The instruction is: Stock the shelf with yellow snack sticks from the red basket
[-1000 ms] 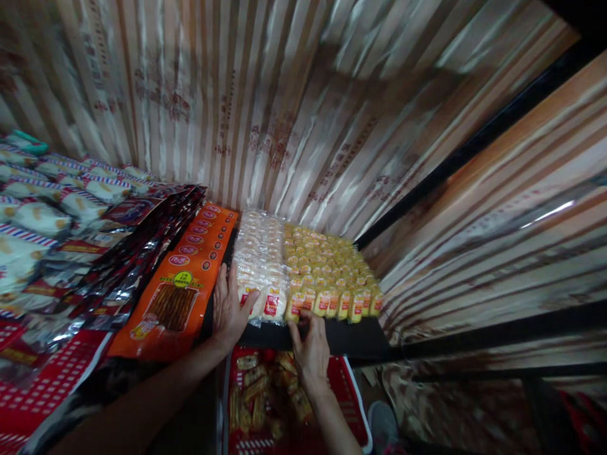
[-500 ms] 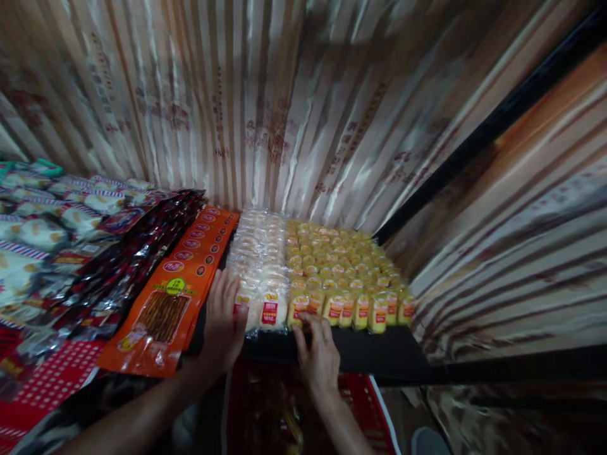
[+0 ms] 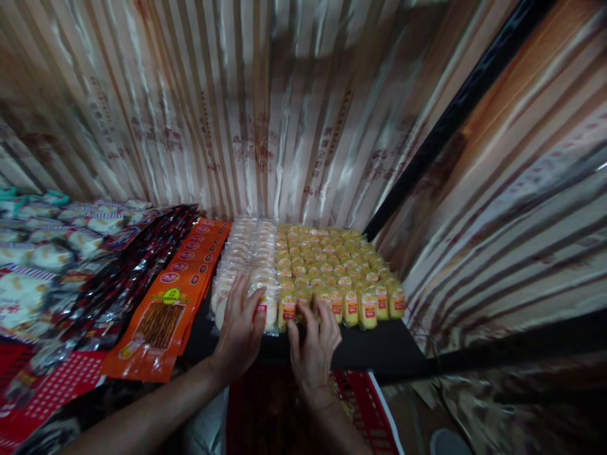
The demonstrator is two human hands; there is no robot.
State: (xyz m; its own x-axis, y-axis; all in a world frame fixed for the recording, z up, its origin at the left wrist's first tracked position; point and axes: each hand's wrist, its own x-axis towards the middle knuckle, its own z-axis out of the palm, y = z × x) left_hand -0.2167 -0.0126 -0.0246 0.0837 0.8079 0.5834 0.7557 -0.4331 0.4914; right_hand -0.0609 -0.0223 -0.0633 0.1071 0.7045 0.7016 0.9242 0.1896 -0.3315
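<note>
Nearest, below the shelf edge, sits a red basket (image 3: 383, 407) with a pale rim; a few yellowish wrappers show inside, but most of its contents are lost in shadow. At left, a second red basket (image 3: 71, 376), perforated, lies partly under loose packets.

The right hand (image 3: 306, 325) has its bent fingertips against the front row of small yellow packets (image 3: 327, 259) on the black shelf (image 3: 379, 347); whether its grip pinches one, I cannot tell. The left hand (image 3: 246, 316) has a released grip, fingers spread over the front of the clear-wrapped white packets (image 3: 251, 253), just beside the yellow ones. The step in hand looks like evening up the front row by touch; from here, handling seems to call for light pressure, so that neighbouring packets do not topple.

Left of these lie orange snack bags (image 3: 173, 297), overlapping, then dark glossy bags (image 3: 142, 265) and white packets with striped edges (image 3: 28, 291). Farthest back hangs a pleated, printed curtain (image 3: 256, 95), crossed at right by a black post (image 3: 441, 126).
</note>
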